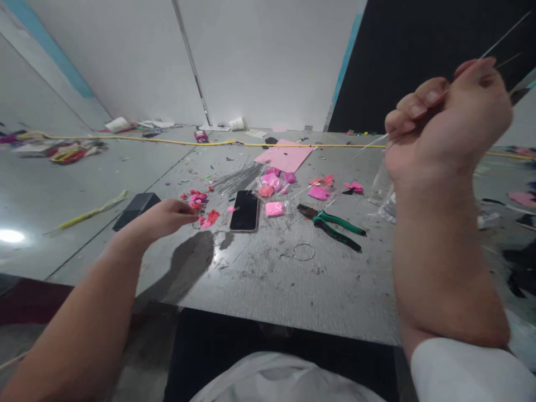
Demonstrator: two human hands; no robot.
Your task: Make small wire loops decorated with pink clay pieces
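Note:
My right hand is raised high at the right, its fingers curled round a thin pale wire that runs up past the thumb. A thin length also shows below the fingers. My left hand is low over the table, its fingertips drawn together beside a red and pink soft clay piece; what they pinch, if anything, is hidden. Just beyond it lies a cluster of small pink and red clay bits. A dark-screened phone lies to the right of these.
Green-handled pliers and a wire ring lie on the grey table. Clay packets, a wire bundle and pink sheet sit mid-table. A dark box is left; a yellow cable crosses behind.

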